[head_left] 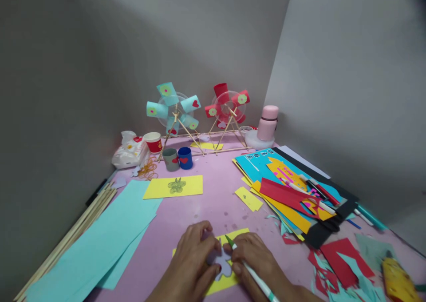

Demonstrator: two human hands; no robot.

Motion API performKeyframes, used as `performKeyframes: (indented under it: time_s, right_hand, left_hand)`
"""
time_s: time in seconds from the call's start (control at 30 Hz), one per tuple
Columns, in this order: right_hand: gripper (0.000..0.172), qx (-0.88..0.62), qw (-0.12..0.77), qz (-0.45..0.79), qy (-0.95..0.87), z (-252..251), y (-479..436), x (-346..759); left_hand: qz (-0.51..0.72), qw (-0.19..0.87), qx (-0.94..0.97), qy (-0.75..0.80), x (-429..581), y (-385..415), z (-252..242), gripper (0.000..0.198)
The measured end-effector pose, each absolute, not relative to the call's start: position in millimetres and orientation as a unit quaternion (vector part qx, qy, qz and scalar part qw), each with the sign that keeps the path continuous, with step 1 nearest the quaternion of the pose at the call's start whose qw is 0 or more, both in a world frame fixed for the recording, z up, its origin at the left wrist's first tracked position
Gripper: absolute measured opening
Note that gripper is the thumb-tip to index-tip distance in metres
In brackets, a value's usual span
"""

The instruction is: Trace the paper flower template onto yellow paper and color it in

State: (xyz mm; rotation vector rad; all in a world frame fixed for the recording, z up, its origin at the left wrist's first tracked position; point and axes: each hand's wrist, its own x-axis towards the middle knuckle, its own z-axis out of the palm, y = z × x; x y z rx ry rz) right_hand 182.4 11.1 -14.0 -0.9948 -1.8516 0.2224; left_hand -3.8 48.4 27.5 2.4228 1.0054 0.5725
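Observation:
My left hand (196,257) holds down a lilac paper butterfly cutout (225,261) with its thumb and bent fingers. Beneath the cutout lies a piece of yellow paper (218,286), partly covered by both hands. My right hand (254,260) grips a white marker with a green tip (258,279), tip pointing up and away above the cutout's upper edge. Farther back lies a yellow sheet (156,188) bearing a dark butterfly drawing (176,185).
Blue paper sheets (96,240) and wooden sticks (73,235) lie left. Two paper-bladed wheels, one light blue (171,100), one red (221,93), stand behind small cups (185,160). Right are stacked papers (259,160), red scraps (346,257), a yellow glue bottle (397,277) and a pink flask (267,124).

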Motion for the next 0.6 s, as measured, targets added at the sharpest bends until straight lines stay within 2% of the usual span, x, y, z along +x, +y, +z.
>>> performKeyframes:
  time_s: [0.13,0.37,0.5,0.6]
  right_hand:
    - [0.022,-0.449,0.501,0.153,-0.724,-6,8,184]
    - [0.032,-0.508,0.454,0.289,-0.672,14,5,191]
    - [0.021,-0.507,0.461,0.395,-0.611,30,10,186]
    - [0.007,-0.513,0.469,0.45,-0.561,36,21,177]
  left_hand:
    - [0.206,0.167,0.896,0.355,-2,45,28,0.018]
    - [0.184,0.042,0.932,0.311,-2,42,17,0.011]
    - [0.212,-0.009,0.933,0.292,-6,42,11,0.011]
    - [0.226,-0.021,0.93,0.288,-6,41,11,0.012]
